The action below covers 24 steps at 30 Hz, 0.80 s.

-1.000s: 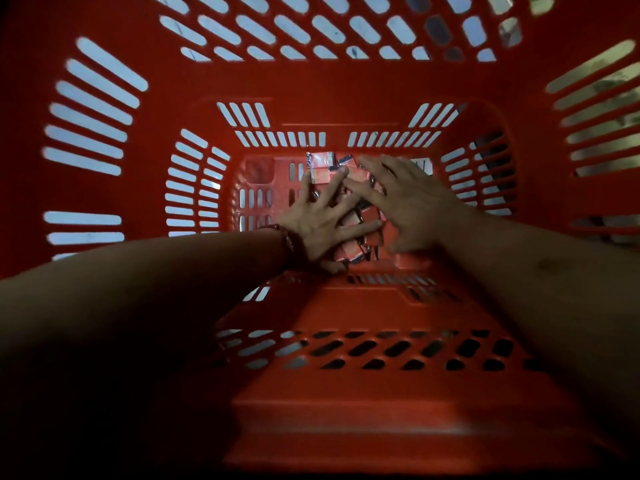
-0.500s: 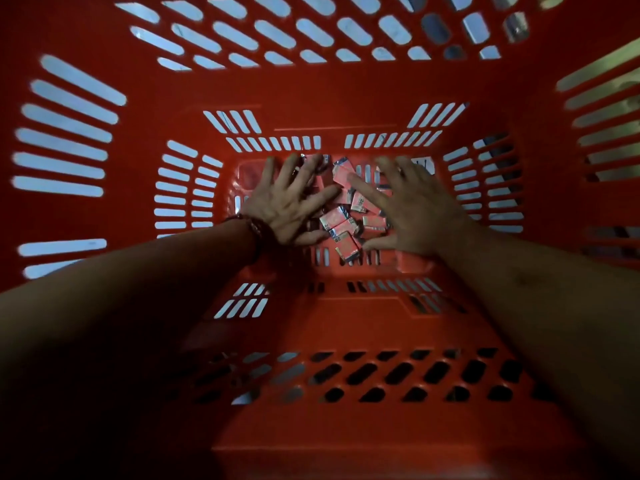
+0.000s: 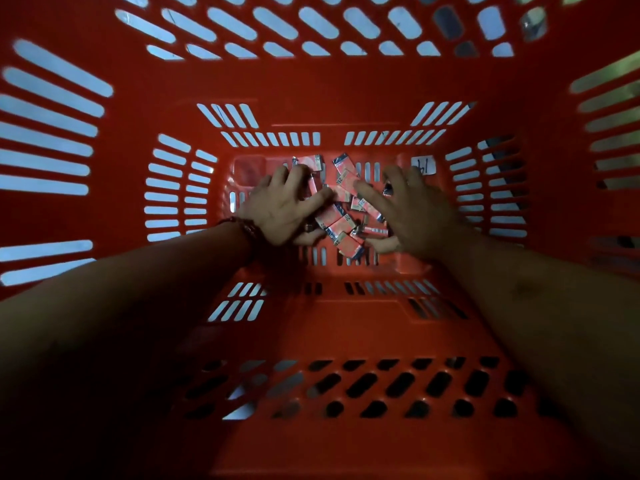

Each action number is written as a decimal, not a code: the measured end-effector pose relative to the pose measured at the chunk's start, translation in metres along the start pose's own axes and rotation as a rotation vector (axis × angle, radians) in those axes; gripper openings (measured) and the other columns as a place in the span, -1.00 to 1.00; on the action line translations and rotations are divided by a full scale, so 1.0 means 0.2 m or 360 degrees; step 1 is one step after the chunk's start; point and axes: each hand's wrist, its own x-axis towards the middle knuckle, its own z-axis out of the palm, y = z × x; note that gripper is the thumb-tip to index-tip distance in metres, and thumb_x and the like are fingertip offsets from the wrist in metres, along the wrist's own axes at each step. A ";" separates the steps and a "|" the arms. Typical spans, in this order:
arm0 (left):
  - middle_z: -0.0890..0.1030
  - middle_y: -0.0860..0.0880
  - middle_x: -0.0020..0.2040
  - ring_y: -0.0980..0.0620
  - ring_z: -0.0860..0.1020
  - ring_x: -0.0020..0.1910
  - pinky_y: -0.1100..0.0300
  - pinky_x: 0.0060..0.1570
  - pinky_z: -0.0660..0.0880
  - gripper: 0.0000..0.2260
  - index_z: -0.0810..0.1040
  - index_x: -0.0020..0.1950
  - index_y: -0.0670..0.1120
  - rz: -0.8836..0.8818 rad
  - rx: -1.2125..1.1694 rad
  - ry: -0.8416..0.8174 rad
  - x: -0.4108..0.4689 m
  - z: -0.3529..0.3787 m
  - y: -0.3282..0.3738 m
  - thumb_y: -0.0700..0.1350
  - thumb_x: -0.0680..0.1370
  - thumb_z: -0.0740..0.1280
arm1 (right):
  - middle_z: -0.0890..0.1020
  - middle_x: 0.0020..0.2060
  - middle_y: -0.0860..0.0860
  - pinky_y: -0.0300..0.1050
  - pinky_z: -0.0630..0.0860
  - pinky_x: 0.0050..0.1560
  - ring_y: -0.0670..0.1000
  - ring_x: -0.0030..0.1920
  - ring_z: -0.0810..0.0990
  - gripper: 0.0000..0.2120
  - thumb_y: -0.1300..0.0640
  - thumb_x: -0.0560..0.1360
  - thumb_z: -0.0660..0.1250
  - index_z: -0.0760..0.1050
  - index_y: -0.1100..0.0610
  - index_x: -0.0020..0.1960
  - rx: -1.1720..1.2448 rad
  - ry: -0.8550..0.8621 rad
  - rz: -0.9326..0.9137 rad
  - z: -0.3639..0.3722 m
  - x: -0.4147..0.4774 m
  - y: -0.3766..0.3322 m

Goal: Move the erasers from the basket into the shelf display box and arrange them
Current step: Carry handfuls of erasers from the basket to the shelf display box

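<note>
Erasers, small rectangular blocks in pale printed sleeves with blue ends point(image 3: 341, 220), lie in a loose, jumbled heap on the slotted floor of the deep red plastic basket point(image 3: 346, 81). They point every way, some flat and some tipped on edge against their neighbours. The mark "2B" reads on a few sleeves, and the red walls tint them all pinkish. Two lie a little apart at the far edge of the heap.

The left hand point(image 3: 280, 209) sits on the heap's left side, fingers curled down over the far erasers and thumb tucked under the near ones, clasping a cluster. A dark red beaded bracelet point(image 3: 247, 228) circles its wrist.

The right hand point(image 3: 422, 209) covers the right side. Its forefinger lies out across the top of the pile, the other fingers are bent, and the thumb rests near the closest erasers. Whether it clasps any cannot be told.

A small white handwritten label point(image 3: 424, 165) sticks to the floor just beyond the right hand.
</note>
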 end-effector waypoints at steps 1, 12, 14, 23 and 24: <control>0.46 -0.34 0.21 -0.35 0.50 0.06 -0.10 -0.39 0.56 -0.33 0.43 0.42 -0.01 0.0003 -0.0040 -0.0014 0.00 -0.01 0.00 0.36 0.44 0.29 | 0.35 0.32 0.32 0.16 0.60 -0.11 0.36 0.24 0.40 0.03 -0.49 0.25 0.28 0.05 -0.02 0.56 0.0043 -0.0013 0.0009 -0.01 0.00 0.00; 0.32 -0.38 0.34 -0.41 0.48 0.16 -0.11 -0.40 0.58 -0.46 0.30 0.47 -0.08 0.0030 -0.0148 0.0040 -0.02 0.03 0.01 0.21 0.60 0.19 | 0.30 0.40 0.33 0.20 0.64 -0.05 0.43 0.36 0.32 -0.20 -0.23 0.40 0.42 0.16 0.00 0.50 -0.0014 0.0025 0.0022 -0.01 -0.02 -0.02; 0.33 -0.40 0.35 -0.40 0.47 0.17 -0.11 -0.39 0.58 -0.44 0.27 0.47 -0.06 -0.0014 -0.0170 0.0019 -0.02 0.02 0.01 0.18 0.58 0.28 | 0.27 0.42 0.32 0.22 0.65 -0.04 0.45 0.38 0.29 -0.17 -0.17 0.41 0.46 0.11 -0.01 0.52 0.0009 0.0024 -0.0020 0.00 -0.02 -0.01; 0.38 -0.40 0.29 -0.38 0.46 0.16 0.02 -0.46 0.51 -0.30 0.35 0.50 -0.04 -0.0093 -0.0243 -0.0002 0.02 -0.04 0.06 0.19 0.40 0.28 | 0.14 0.47 0.20 0.21 0.61 -0.01 0.41 0.43 0.16 -0.02 -0.11 0.40 0.44 -0.16 -0.27 0.57 0.0306 0.0012 0.0083 -0.06 0.02 -0.07; 0.37 -0.40 0.30 -0.38 0.45 0.17 0.02 -0.47 0.52 -0.30 0.35 0.49 -0.04 -0.0100 -0.0236 -0.0013 0.02 -0.03 0.06 0.21 0.40 0.27 | 0.16 0.46 0.19 0.22 0.61 -0.01 0.40 0.42 0.17 -0.05 -0.11 0.38 0.45 -0.08 -0.22 0.57 0.0330 0.0006 0.0096 -0.05 0.02 -0.07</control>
